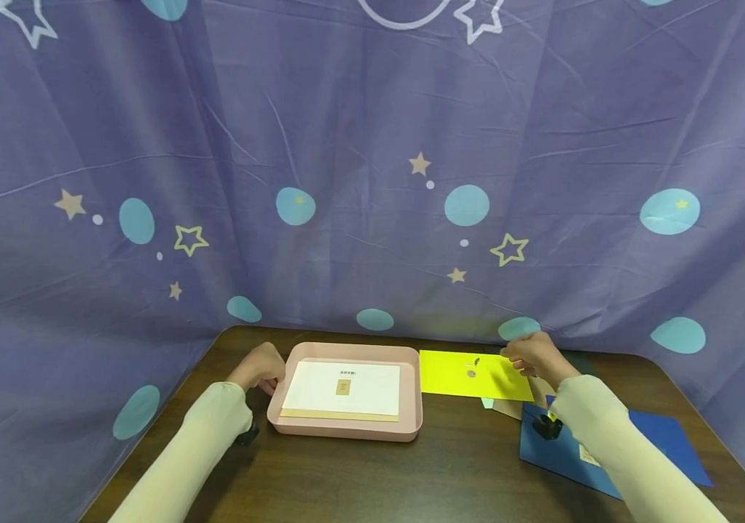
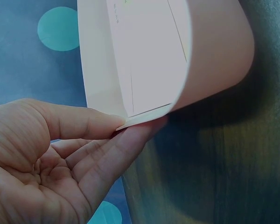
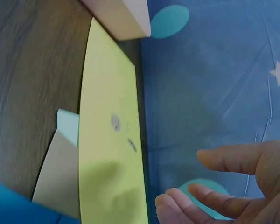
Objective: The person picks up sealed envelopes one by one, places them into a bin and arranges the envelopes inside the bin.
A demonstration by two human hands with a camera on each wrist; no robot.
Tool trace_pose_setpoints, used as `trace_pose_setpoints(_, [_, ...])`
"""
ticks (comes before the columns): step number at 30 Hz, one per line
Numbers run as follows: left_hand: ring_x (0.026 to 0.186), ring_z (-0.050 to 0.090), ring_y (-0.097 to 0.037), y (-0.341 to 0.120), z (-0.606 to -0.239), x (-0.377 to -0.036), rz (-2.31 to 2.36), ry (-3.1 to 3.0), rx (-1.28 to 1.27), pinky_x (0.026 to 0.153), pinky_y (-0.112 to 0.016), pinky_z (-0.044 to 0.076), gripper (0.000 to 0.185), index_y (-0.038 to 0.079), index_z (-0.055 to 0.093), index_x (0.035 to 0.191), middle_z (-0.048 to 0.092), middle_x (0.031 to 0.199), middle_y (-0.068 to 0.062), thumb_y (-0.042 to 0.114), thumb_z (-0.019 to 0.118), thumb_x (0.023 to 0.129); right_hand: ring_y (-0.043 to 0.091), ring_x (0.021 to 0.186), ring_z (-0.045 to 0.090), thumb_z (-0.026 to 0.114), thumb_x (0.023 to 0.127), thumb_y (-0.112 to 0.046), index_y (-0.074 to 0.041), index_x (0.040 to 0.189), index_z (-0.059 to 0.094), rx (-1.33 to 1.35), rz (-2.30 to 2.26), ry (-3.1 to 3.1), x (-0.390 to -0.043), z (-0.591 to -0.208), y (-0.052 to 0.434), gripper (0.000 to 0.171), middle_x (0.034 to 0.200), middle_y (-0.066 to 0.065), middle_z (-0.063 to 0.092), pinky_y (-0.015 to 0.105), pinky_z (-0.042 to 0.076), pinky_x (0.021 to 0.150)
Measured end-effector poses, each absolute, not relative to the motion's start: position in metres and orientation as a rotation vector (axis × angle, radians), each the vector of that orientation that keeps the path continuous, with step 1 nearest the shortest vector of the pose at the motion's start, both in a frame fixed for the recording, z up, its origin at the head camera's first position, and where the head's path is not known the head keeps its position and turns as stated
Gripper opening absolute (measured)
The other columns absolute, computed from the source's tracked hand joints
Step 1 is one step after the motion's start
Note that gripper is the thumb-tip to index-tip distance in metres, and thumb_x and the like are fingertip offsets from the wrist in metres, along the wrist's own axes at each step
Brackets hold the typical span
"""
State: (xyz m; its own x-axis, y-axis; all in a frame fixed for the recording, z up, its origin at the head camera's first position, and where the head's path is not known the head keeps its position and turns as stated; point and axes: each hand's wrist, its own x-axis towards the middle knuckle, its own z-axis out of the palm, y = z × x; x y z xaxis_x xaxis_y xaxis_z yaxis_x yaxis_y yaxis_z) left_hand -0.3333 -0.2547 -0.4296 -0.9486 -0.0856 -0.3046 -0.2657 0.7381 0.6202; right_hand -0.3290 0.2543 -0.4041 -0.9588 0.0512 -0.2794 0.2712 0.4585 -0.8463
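Observation:
At its left rim, my left hand [image 1: 261,365] pinches a pink tray [image 1: 346,430] between thumb and fingers. In the left wrist view the thumb [image 2: 91,125] lies inside the wall and the fingers outside. A white sheet [image 1: 372,388] with a small tan label lies in the tray over a tan one [image 1: 340,415]. My right hand [image 1: 538,356] hovers over the right end of a bright yellow sheet [image 1: 447,374]. Its thumb [image 3: 233,156] and fingers are parted with nothing between them, and their shadow falls on the yellow surface in the right wrist view.
Tan paper [image 1: 508,408] and a pale green corner [image 3: 67,125] stick out from under the yellow sheet. Blue folders or envelopes [image 1: 669,439] lie at the right, partly behind my right forearm. A patterned purple curtain [image 1: 359,247] hangs along the wooden table's [image 1: 372,479] back edge.

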Motion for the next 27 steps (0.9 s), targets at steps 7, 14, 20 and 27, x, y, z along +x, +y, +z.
trace_pose_setpoints(7, [0.054,0.061,-0.02,-0.254,-0.429,-0.331,1.029,2.688,-0.271,0.053,-0.033,0.065,0.02,0.003,0.055,0.062,0.055,0.065,-0.009,-0.014,0.051,0.073,0.025,0.082,0.061,0.07,0.09,-0.012,0.008,0.106,0.065,0.393,-1.445,2.528,-0.333,-0.415,0.267,0.026,0.092,0.012,0.061,0.044,0.061,0.084])
trace_pose_setpoints(14, [0.054,0.06,-0.019,-0.254,-0.429,-0.332,1.035,2.69,-0.269,0.054,-0.033,0.065,0.021,0.004,0.054,0.061,0.055,0.064,-0.008,-0.014,0.051,0.072,0.019,0.068,0.057,0.07,0.09,-0.009,0.013,0.111,0.061,0.426,-1.409,2.534,-0.335,-0.419,0.275,0.032,0.087,0.013,0.058,0.033,0.061,0.069])
trace_pose_setpoints(20, [0.052,0.061,-0.019,-0.254,-0.43,-0.332,1.023,2.698,-0.273,0.051,-0.032,0.064,0.024,0.007,0.052,0.059,0.056,0.064,-0.008,-0.014,0.053,0.072,0.019,0.066,0.059,0.069,0.09,-0.01,0.016,0.114,0.057,0.453,-1.339,2.558,-0.335,-0.425,0.28,0.037,0.095,0.022,0.061,0.028,0.06,0.064])
trace_pose_setpoints(27, [0.054,0.063,-0.02,-0.255,-0.43,-0.334,1.037,2.689,-0.283,0.053,-0.033,0.064,0.022,0.004,0.054,0.061,0.057,0.066,-0.009,-0.014,0.052,0.072,0.025,0.073,0.061,0.067,0.09,-0.01,0.018,0.113,0.054,0.387,-1.382,2.552,-0.333,-0.429,0.285,0.039,0.09,0.023,0.062,0.035,0.062,0.068])
